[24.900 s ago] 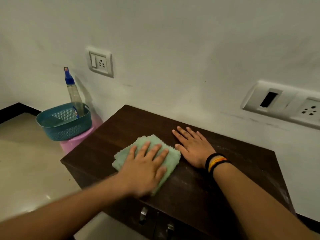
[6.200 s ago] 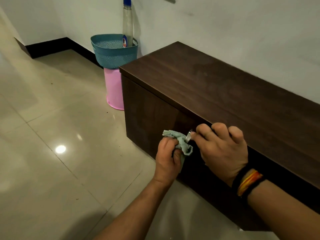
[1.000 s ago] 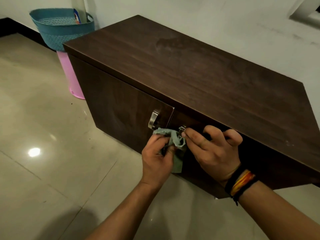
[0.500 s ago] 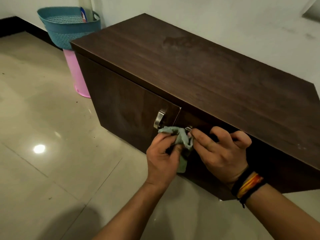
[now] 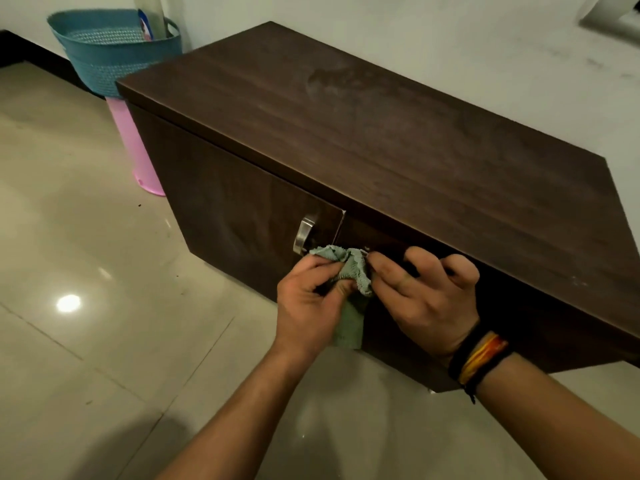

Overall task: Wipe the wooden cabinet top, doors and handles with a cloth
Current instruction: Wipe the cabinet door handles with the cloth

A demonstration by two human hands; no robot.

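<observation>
A low dark wooden cabinet (image 5: 398, 133) stands against the white wall, seen from above and in front. The left door's metal handle (image 5: 303, 235) is bare. My left hand (image 5: 306, 308) is closed around a bunched green cloth (image 5: 349, 271), which wraps the right door's handle and hides almost all of it. My right hand (image 5: 426, 296) rests on the right door with thumb and forefinger pinching at the cloth-covered handle; its wrist wears dark and orange bands. A tail of the cloth hangs down below my left hand.
At the cabinet's far left end a teal basket (image 5: 114, 60) sits on a pink stool (image 5: 135, 150); a spray bottle (image 5: 147, 15) stands in the basket. Glossy beige floor tiles (image 5: 86, 306) spread out in front. A white wall socket (image 5: 613, 12) is at top right.
Over the last second both hands stay at the right door's handle with the cloth around it; the view has shifted slightly, so the cabinet sits a little further right.
</observation>
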